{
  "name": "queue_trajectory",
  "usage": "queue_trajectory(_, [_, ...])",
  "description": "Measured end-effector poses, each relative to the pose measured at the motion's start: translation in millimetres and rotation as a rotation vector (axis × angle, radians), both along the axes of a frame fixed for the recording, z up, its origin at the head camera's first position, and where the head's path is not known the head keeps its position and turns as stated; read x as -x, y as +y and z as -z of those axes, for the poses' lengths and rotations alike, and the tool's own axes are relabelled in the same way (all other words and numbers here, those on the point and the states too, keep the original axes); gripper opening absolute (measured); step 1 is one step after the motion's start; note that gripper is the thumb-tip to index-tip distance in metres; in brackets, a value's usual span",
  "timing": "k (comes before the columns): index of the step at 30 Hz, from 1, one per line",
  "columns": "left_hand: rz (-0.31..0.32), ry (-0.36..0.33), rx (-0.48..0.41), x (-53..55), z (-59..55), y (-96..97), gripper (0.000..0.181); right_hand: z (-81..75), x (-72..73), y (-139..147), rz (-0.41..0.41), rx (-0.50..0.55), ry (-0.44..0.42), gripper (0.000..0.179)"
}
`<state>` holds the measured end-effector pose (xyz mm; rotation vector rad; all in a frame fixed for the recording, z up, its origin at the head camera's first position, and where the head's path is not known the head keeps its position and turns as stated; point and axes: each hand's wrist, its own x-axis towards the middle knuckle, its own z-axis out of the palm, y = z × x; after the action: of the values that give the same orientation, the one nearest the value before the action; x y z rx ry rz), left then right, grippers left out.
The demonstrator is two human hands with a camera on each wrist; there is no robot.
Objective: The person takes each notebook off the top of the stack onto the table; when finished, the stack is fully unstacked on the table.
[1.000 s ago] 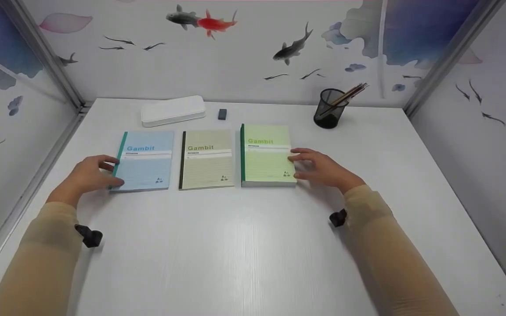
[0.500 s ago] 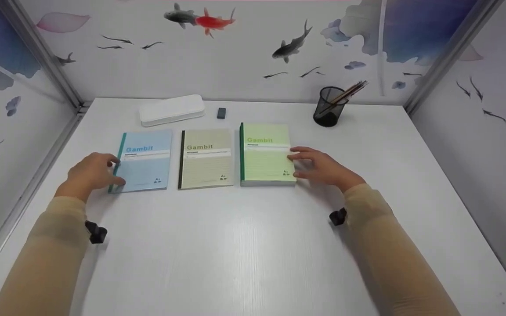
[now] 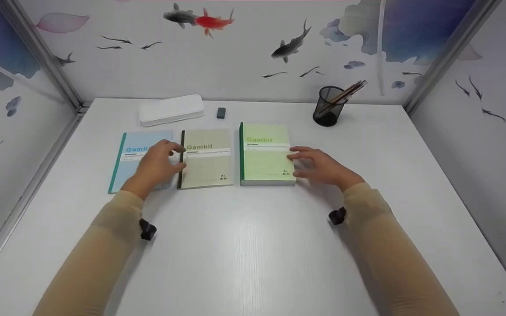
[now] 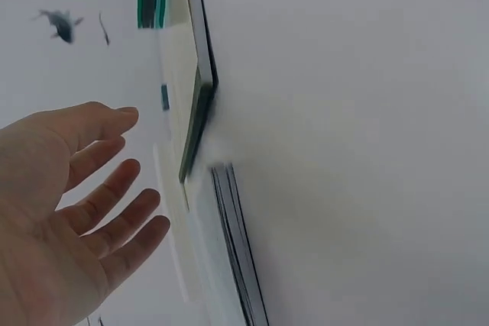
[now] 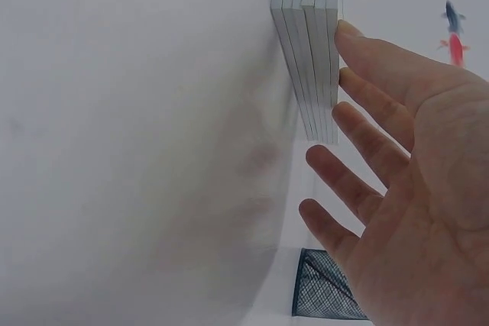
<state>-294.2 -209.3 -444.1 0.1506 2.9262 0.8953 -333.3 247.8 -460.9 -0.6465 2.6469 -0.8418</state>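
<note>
Three groups of notebooks lie in a row in the head view: blue (image 3: 123,175), tan (image 3: 209,164) and a thicker green stack (image 3: 265,156). My left hand (image 3: 155,166) is over the blue notebook and hides part of its cover. Its loosely bent fingertips are right at the dark spine of the tan one. From the left wrist view, the fingers (image 4: 126,227) look spread and hold nothing. My right hand (image 3: 319,169) touches the green stack's right edge with relaxed fingers. In the right wrist view, thumb and forefinger meet the top of the page edges (image 5: 309,51).
Behind the notebooks lie a white case (image 3: 171,110) and a small dark eraser (image 3: 221,113). A black mesh cup (image 3: 328,109) with several pencils stands at the back right. Printed walls enclose the white table (image 3: 244,254) at the back and sides.
My left hand has left the blue notebook's left edge and moved right to the tan notebook's spine. The right hand stays at the green stack.
</note>
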Motion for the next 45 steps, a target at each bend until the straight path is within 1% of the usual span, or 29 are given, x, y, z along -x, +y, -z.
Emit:
queue_trajectory(4, [0.105, 0.003, -0.04, 4.1, 3.5, 37.3, 0.045, -2.3, -1.3, -2, 0.0, 0.0, -0.003, 0.054])
queue_trajectory(7, [0.163, 0.001, -0.054, 6.7, 6.7, 61.7, 0.044, -2.8, -1.7, -4, -0.004, 0.006, 0.001, 0.054])
queue_trajectory(10, [0.207, -0.002, -0.062, 9.5, 9.3, 81.2, 0.044, -1.9, -0.8, -6, -0.002, 0.007, -0.002, 0.054])
queue_trajectory(13, [0.248, -0.004, -0.056, 12.2, 11.1, 94.4, 0.046, -1.4, -0.6, -7, -0.004, 0.013, -0.005, 0.054])
queue_trajectory(16, [0.274, -0.005, -0.04, 13.7, 11.6, 102.6, 0.049, -1.4, -1.0, -7, -0.003, 0.017, -0.009, 0.054])
queue_trajectory(21, [0.296, -0.014, -0.009, 13.9, 12.2, 109.1, 0.052, -0.4, -1.7, -6, 0.007, 0.023, -0.016, 0.054])
queue_trajectory(25, [0.302, -0.011, 0.024, 13.8, 12.6, 111.4, 0.054, 1.0, -1.6, -5, 0.001, 0.037, -0.011, 0.054])
queue_trajectory(28, [0.3, -0.008, 0.057, 14.0, 11.7, 113.1, 0.055, 0.8, -1.1, -4, 0.001, 0.02, -0.012, 0.055])
queue_trajectory(33, [0.301, 0.0, 0.09, 15.8, 9.0, 117.2, 0.056, -4.1, -2.1, -4, 0.009, -0.013, -0.021, 0.056])
queue_trajectory(35, [0.304, 0.005, 0.104, 16.5, 8.2, 118.6, 0.056, -5.2, -2.6, -5, 0.011, -0.008, -0.014, 0.055])
queue_trajectory(38, [0.305, 0.006, 0.117, 16.7, 7.9, 120.0, 0.057, -2.9, -2.7, -7, 0.059, 0.071, -0.018, 0.056])
queue_trajectory(39, [0.304, 0.005, 0.115, 16.8, 7.9, 120.3, 0.057, -1.7, -2.9, -9, 0.097, 0.108, -0.033, 0.056])
queue_trajectory(42, [0.301, 0.005, 0.106, 17.0, 8.3, 121.1, 0.057, 3.3, -1.8, -16, 0.245, 0.222, -0.1, 0.057])
queue_trajectory(45, [0.294, 0.0, 0.093, 16.8, 9.7, 121.0, 0.057, 5.9, 1.5, -24, 0.356, 0.271, -0.169, 0.058])
